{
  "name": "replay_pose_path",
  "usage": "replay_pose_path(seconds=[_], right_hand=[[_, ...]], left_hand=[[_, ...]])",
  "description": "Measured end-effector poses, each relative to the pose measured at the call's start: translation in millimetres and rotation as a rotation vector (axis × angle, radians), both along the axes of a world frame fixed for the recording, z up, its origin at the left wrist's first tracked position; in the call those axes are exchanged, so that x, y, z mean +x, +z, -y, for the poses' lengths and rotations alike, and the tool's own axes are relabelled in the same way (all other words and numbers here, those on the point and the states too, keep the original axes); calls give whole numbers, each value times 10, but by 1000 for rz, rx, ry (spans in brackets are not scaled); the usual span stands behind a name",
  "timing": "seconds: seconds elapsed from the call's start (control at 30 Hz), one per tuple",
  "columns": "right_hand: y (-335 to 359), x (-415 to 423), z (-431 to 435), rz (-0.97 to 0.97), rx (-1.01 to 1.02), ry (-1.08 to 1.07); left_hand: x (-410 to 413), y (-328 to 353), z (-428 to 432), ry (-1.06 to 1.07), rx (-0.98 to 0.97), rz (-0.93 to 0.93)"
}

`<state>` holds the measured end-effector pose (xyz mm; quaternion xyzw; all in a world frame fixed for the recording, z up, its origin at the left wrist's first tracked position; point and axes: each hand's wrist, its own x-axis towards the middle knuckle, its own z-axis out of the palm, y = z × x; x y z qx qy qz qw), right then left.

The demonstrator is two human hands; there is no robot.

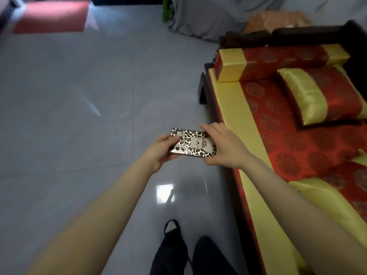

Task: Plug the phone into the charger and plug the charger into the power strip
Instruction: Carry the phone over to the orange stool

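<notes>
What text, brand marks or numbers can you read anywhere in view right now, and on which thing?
None can be read.
Phone, held in left hand and right hand: leopard-print case with a pale figure, no lettering legible.
Sofa cushions: round woven motifs, too blurred to read.

Leopard-print phone [193, 143], red-and-gold medallion-patterned sofa cushions [278, 124], pale grey glossy floor tiles [79, 116], red mat [51, 16].
</notes>
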<state>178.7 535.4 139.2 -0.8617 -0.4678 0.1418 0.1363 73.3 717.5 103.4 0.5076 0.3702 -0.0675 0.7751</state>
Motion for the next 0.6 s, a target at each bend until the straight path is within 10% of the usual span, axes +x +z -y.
replay_pose_path(seconds=[0.6], right_hand=[[3, 3287, -3079, -6, 15, -14]], left_hand=[[3293, 159, -3016, 34, 49, -12]])
